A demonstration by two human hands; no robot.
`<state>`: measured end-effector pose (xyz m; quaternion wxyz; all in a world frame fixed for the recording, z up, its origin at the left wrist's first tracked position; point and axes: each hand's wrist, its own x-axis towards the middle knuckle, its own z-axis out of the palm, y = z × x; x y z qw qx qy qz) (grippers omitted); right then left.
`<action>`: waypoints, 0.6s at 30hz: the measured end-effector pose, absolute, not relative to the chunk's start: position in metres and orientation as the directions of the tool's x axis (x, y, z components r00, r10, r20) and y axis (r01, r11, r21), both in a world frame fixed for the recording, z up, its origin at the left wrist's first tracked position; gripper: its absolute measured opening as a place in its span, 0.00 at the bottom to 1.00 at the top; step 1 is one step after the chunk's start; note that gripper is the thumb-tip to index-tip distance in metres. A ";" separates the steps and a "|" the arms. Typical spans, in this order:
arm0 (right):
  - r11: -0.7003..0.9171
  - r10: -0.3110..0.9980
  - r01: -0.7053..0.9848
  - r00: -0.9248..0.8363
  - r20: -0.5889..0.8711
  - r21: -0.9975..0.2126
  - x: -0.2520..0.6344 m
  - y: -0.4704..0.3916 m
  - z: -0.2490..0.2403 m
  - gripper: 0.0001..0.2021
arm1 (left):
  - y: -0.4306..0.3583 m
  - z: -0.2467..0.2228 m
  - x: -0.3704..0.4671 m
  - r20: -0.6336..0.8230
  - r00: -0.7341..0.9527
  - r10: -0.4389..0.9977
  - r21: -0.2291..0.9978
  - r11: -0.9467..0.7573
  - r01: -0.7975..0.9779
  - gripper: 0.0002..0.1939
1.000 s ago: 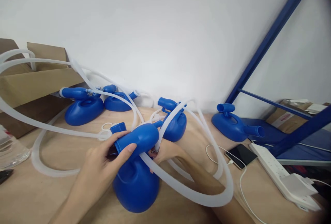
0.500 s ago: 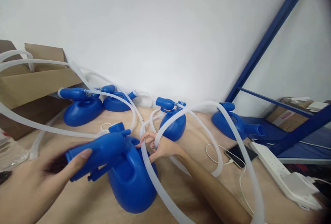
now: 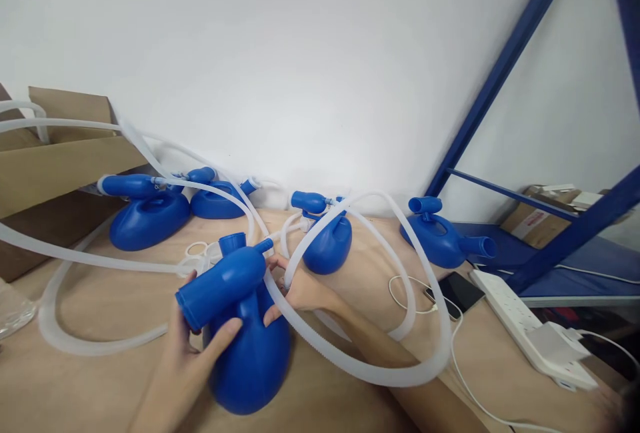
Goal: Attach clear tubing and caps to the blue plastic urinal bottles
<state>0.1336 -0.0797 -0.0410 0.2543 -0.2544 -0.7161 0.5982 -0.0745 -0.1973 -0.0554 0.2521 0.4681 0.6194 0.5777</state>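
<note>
A blue plastic urine bottle (image 3: pixel 253 366) with a loop handle stands on the table in front of me. A blue cylindrical funnel piece (image 3: pixel 225 280) with a narrow nozzle lies across its top. My left hand (image 3: pixel 193 360) grips the bottle from the left, thumb at the front and fingers behind the funnel piece. My right hand (image 3: pixel 305 293) is closed round a translucent white ribbed hose (image 3: pixel 365 370), behind the bottle's handle and close to the nozzle. The hose loops over my right forearm. Some right fingertips are hidden behind hose and bottle.
More blue bottles, one (image 3: pixel 327 246) and another (image 3: pixel 435 243) among them, stand along the wall. A cardboard box (image 3: pixel 70 170) is at left, with hoses across it. White caps (image 3: pixel 200 261) lie mid-table. At right are a phone (image 3: pixel 460 293), a power strip (image 3: pixel 530 333) and a blue metal frame (image 3: pixel 493 80).
My left hand has moved right and tilted the funnel piece, its grip now lower on the bottle. The hose loop has dropped across my right forearm. The view has shifted slightly.
</note>
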 end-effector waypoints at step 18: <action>0.391 0.748 0.119 -0.620 0.239 -0.913 0.201 -0.047 -0.006 0.10 | -0.206 -0.044 -0.077 0.092 -0.374 0.923 0.933 0.051 0.355 0.31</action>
